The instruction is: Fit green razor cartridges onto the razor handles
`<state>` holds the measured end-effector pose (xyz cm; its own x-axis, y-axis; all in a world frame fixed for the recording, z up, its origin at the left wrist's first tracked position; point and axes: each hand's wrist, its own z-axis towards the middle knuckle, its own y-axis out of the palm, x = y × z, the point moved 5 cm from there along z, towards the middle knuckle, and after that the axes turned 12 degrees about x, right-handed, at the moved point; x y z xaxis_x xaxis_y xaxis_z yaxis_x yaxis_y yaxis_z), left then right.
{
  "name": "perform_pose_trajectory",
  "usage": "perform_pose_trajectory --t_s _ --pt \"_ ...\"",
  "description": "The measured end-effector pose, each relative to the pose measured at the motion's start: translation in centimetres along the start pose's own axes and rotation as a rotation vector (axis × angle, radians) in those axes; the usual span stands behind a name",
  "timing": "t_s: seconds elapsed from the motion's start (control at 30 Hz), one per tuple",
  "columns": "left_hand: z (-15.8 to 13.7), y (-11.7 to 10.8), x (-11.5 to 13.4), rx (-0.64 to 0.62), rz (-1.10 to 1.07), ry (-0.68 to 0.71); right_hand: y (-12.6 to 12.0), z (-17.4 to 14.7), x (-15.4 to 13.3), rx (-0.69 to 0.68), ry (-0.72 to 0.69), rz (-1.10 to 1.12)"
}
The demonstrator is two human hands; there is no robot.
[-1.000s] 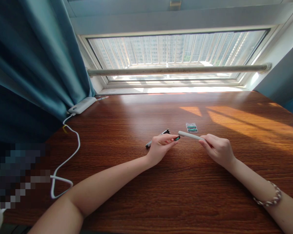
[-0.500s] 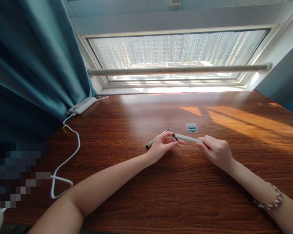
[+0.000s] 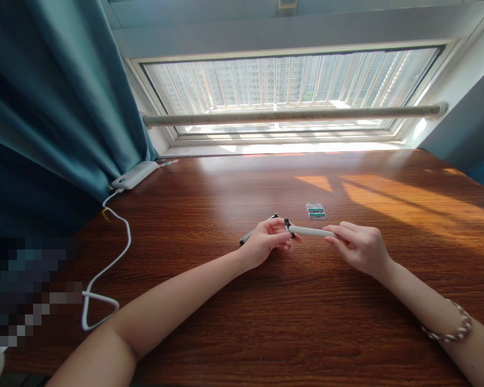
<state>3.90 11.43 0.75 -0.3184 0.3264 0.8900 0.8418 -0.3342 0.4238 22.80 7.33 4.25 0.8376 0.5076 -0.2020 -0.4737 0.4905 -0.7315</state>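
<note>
A white-handled razor [image 3: 310,231] with a black crosswise head is held above the table between my two hands. My right hand [image 3: 361,247] pinches the far right end of its handle. On the other side, my left hand [image 3: 266,242] has its thumb and fingers closed at the black head, partly hiding it. Just behind the left hand lies a slim grey and black stick [image 3: 246,237], mostly covered by that hand. Beyond the razor, a small clear case [image 3: 316,210] with green-striped pieces in it rests on the table.
The brown wooden table [image 3: 234,333] reaches to the window [image 3: 290,80]. A white box-shaped device [image 3: 135,176] with a white cable [image 3: 129,231] sits at the back left by the blue curtain [image 3: 64,80]. Sunlight patches fall on the right side.
The razor's handle has turned to lie more level, and its black head stands more upright at my left fingers. Both hands keep nearly the same places.
</note>
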Motion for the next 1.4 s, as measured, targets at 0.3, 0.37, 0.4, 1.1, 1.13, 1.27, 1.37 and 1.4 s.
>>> perform_pose_trajectory --t_s 0.3,0.37,0.4,1.1,1.13,1.27,1.37,1.4 --pt "-0.18 0.25 0.08 -0.044 -0.116 -0.112 -0.03 0.12 -0.12 0.040 0.048 -0.043" --pt "-0.17 0.29 0.22 -0.042 -0.151 -0.113 0.06 0.07 -0.25 0.017 0.028 -0.007" --pt "-0.15 0.27 0.27 -0.036 -0.169 -0.118 0.12 0.04 -0.30 0.004 0.019 0.004" --pt "-0.04 -0.02 -0.17 -0.073 -0.220 -0.225 0.13 -0.05 -0.26 0.043 0.090 -0.058" --pt "-0.05 -0.03 -0.17 -0.072 -0.219 -0.226 0.09 -0.06 -0.16 0.054 0.107 -0.064" --pt "-0.08 -0.06 -0.15 -0.060 -0.208 -0.229 0.44 -0.07 -0.37 -0.005 0.078 -0.008" --pt "-0.11 0.03 -0.11 -0.067 -0.202 -0.230 0.47 -0.02 -0.39 -0.002 0.090 -0.008" --pt "-0.12 0.06 -0.11 -0.069 -0.198 -0.232 0.38 0.00 -0.30 0.019 0.109 -0.019"
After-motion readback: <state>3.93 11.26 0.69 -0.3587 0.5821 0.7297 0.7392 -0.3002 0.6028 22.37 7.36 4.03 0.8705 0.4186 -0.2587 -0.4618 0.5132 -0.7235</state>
